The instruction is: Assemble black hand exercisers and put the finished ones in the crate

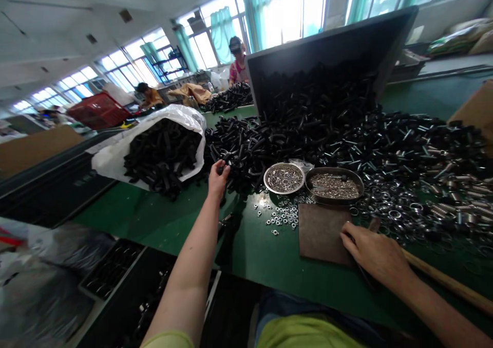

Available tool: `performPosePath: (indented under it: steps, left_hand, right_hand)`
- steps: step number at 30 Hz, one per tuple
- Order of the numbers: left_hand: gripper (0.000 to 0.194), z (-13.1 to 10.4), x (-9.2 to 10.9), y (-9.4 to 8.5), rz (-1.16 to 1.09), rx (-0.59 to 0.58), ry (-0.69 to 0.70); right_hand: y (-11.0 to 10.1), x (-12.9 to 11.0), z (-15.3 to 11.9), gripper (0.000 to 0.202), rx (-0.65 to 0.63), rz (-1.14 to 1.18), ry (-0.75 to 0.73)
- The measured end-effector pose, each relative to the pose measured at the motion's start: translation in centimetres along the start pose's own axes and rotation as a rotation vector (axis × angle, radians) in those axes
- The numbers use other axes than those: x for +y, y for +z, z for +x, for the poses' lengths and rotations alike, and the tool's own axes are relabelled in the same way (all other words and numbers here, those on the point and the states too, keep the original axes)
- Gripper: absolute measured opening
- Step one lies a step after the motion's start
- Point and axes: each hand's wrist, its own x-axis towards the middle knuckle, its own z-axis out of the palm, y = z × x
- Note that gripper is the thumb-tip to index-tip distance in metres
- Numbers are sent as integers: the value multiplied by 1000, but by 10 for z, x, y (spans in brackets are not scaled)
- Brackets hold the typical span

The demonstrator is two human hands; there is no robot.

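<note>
My left hand (219, 179) reaches forward to the edge of a heap of curved black parts (250, 145). Thumb and fingers are pinched together, with a small dark piece (220, 170) showing between them; its kind is unclear. My right hand (373, 250) rests at the right edge of a brown square plate (323, 235), fingers curled. Under that hand a thin dark tool (365, 276) sticks out toward me, mostly hidden. A wooden-handled hammer (447, 278) lies beside the right hand, its head partly behind the knuckles. Small metal nuts (283, 215) lie scattered on the green table (265, 255).
A round dish (284, 178) and an oval tin (334, 186) hold small metal pieces. Screws and rings (404, 209) spread at right. A white sack (115, 158) of black parts lies left; a tipped grey bin (331, 44) stands behind. Two people (238, 65) sit farther back.
</note>
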Motion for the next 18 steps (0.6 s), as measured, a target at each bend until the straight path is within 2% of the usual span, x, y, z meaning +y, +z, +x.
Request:
performPosePath:
  steps: [2,5,7,9,10,11,13,14,16,18]
  left_hand:
    - [20,-2,15,9,14,0,12]
    - [26,-13,43,11,24,58,41]
    - [30,-32,61,10,1,118,61]
    - [33,-65,77,13,-118,86,32]
    - [35,-87,85,17,-232,-11,-36]
    - [38,-112,92,22,-367,-157,-163]
    - [43,-162,104,32,-611,-524,-479]
    - [47,-185,110,36,-698,-699,-582]
    - [60,-220,121,39,-805,-859,-698]
    - [70,-240,130,39,-862,-899,-753]
  right_hand:
    - [-1,1,0,24,-4,43,19]
    - [-1,8,0,24,-2,253,84]
    - [-2,10,-2,26,25,502,135]
    - [-7,7,-5,30,45,785,197]
    - [-11,3,-7,32,47,912,234]
    - [-16,-3,-8,34,47,1021,273]
    - [-25,-17,-11,35,58,1172,337]
    - [-29,-25,-13,36,73,1214,351]
    - [-36,-38,-17,35,114,1238,351]
    - [-40,-47,-22,33,156,1215,324]
